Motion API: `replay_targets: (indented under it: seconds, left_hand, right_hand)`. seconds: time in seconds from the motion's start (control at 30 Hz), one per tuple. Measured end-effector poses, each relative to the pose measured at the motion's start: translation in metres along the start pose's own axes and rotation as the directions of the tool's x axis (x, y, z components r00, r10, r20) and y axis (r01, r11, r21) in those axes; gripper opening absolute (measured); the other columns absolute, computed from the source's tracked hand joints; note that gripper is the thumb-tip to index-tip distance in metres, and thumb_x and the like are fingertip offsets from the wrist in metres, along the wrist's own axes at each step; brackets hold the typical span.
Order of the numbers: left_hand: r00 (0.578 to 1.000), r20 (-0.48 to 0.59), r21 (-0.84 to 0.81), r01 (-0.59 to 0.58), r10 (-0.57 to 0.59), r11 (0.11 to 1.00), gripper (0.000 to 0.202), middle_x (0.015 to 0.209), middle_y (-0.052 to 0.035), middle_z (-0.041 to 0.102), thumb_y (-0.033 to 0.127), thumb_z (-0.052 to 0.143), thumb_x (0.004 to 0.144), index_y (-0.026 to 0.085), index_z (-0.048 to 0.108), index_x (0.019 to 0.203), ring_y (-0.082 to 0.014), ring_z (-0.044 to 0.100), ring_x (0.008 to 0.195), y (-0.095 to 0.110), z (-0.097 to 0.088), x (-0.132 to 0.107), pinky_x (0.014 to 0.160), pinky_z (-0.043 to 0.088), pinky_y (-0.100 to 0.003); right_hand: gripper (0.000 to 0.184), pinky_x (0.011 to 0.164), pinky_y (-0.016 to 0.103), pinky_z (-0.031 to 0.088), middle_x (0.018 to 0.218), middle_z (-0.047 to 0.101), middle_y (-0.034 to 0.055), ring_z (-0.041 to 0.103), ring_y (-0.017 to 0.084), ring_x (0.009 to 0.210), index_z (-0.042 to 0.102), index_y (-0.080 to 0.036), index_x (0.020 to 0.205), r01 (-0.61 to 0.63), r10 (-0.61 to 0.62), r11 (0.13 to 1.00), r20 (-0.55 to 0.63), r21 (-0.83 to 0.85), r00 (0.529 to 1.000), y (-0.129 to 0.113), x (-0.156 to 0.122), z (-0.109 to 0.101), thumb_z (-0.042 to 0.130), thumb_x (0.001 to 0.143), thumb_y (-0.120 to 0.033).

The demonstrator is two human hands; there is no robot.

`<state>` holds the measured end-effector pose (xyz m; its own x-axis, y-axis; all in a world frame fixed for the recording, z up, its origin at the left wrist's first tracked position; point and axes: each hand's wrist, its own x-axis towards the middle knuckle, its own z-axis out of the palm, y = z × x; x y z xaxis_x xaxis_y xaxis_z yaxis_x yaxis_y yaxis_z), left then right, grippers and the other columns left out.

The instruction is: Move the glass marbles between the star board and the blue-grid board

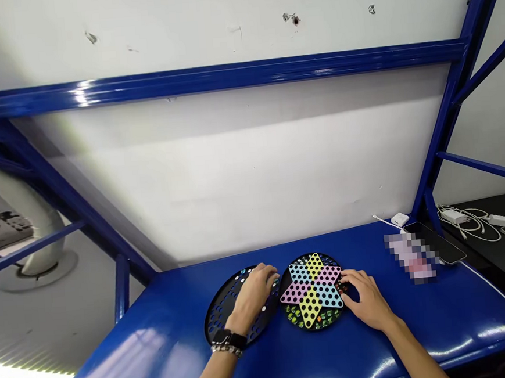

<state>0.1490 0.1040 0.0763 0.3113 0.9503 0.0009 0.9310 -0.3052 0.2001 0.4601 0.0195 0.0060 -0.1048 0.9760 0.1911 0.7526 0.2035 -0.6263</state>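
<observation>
Left hand [254, 293] curled over a black perforated disc [221, 311], grip narrow, can't tell if it holds anything. Chinese checkers board [313, 292] sits just right of the disc, flat on the blue bench [420, 315]. Right hand [364, 299] open wide, touching the board's right edge.

A black watch [229, 339] and beaded bracelet [225, 350] circle the left wrist [237, 319].

no text, label, brand or number can be read anywhere here.
</observation>
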Motion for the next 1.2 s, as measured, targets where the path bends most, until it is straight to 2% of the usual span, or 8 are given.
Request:
replay_targets:
  seconds: [0.1, 0.2, 0.4, 0.53, 0.63, 0.7, 1.03, 1.2]
  left_hand:
    - [0.990, -0.112, -0.076, 0.083, -0.091, 0.994, 0.037, 0.108, -0.0097, 0.074, 0.033, 0.037, 0.097, 0.017, 0.070, 0.103, -0.0246, 0.067, 0.099, -0.022, -0.002, -0.007, 0.092, 0.050, -0.033]
    - [0.988, -0.102, -0.105, 0.104, -0.114, 0.989, 0.033, 0.105, -0.0082, 0.076, 0.032, 0.040, 0.095, 0.019, 0.070, 0.099, -0.0240, 0.068, 0.098, -0.036, 0.006, -0.014, 0.090, 0.051, -0.031]
    - [0.967, -0.198, -0.238, 0.113, -0.162, 0.965, 0.030, 0.112, -0.0041, 0.074, 0.036, 0.042, 0.095, 0.023, 0.068, 0.103, -0.0213, 0.068, 0.102, -0.041, 0.024, -0.021, 0.093, 0.053, -0.031]
    - [0.980, -0.178, -0.279, 0.033, -0.085, 0.960, 0.031, 0.111, -0.0030, 0.073, 0.037, 0.041, 0.097, 0.025, 0.068, 0.106, -0.0198, 0.067, 0.101, -0.021, 0.019, -0.033, 0.091, 0.053, -0.031]
    - [0.994, 0.013, -0.224, -0.104, 0.109, 0.969, 0.024, 0.108, -0.0010, 0.072, 0.035, 0.048, 0.096, 0.028, 0.070, 0.100, -0.0184, 0.066, 0.103, 0.007, 0.010, -0.044, 0.091, 0.051, -0.029]
    - [0.981, 0.125, -0.121, -0.133, 0.148, 0.984, 0.020, 0.109, -0.0015, 0.070, 0.033, 0.053, 0.094, 0.028, 0.071, 0.098, -0.0195, 0.065, 0.103, 0.025, 0.003, -0.049, 0.089, 0.050, -0.030]
    - [0.960, 0.278, 0.304, -0.047, -0.041, 0.952, 0.012, 0.108, -0.0114, 0.071, 0.020, 0.068, 0.087, 0.019, 0.075, 0.096, -0.0299, 0.067, 0.104, 0.073, -0.006, -0.040, 0.081, 0.050, -0.036]
    - [0.965, 0.246, 0.366, -0.002, -0.095, 0.931, 0.033, 0.091, -0.0130, 0.071, -0.003, 0.046, 0.087, 0.013, 0.074, 0.092, -0.0269, 0.070, 0.087, 0.087, 0.006, -0.032, 0.071, 0.050, -0.033]
  right_hand:
    - [0.020, 0.099, 0.046, 0.046, 0.136, 0.063, 0.0032, 0.057, 0.026, 0.121, 0.064, -0.029, 0.108, 0.001, -0.001, 1.000, 0.000, -0.002, 1.000, -0.001, 0.000, -0.001, 0.054, 0.090, -0.032]
    - [0.020, 0.099, 0.047, 0.047, 0.135, 0.063, 0.0033, 0.058, 0.027, 0.121, 0.064, -0.029, 0.107, -0.001, 0.001, 1.000, 0.002, -0.004, 1.000, 0.000, 0.000, -0.001, 0.054, 0.090, -0.033]
    - [0.019, 0.099, 0.047, 0.047, 0.136, 0.063, 0.0033, 0.057, 0.027, 0.122, 0.064, -0.029, 0.107, -0.006, 0.006, 1.000, 0.004, 0.007, 1.000, -0.002, 0.000, -0.001, 0.054, 0.090, -0.033]
    - [0.020, 0.099, 0.047, 0.046, 0.135, 0.063, 0.0030, 0.057, 0.026, 0.121, 0.064, -0.029, 0.108, -0.004, 0.004, 1.000, 0.009, 0.009, 1.000, -0.002, 0.000, -0.002, 0.054, 0.091, -0.033]
    - [0.020, 0.098, 0.046, 0.047, 0.134, 0.063, 0.0028, 0.058, 0.026, 0.119, 0.064, -0.029, 0.107, 0.001, -0.001, 1.000, 0.003, -0.003, 1.000, -0.001, 0.000, -0.002, 0.054, 0.091, -0.034]
    - [0.020, 0.097, 0.045, 0.047, 0.134, 0.064, 0.0026, 0.058, 0.026, 0.119, 0.064, -0.029, 0.107, 0.007, -0.007, 1.000, 0.001, -0.006, 1.000, -0.001, 0.000, -0.002, 0.054, 0.091, -0.033]
    - [0.020, 0.099, 0.050, 0.045, 0.137, 0.062, 0.0041, 0.055, 0.028, 0.122, 0.064, -0.029, 0.107, 0.003, -0.003, 1.000, 0.023, 0.026, 1.000, 0.001, 0.000, 0.000, 0.053, 0.091, -0.033]
    - [0.019, 0.098, 0.047, 0.047, 0.135, 0.063, 0.0030, 0.057, 0.027, 0.121, 0.065, -0.030, 0.105, 0.003, -0.003, 1.000, 0.005, -0.011, 1.000, -0.001, 0.000, -0.003, 0.054, 0.090, -0.034]
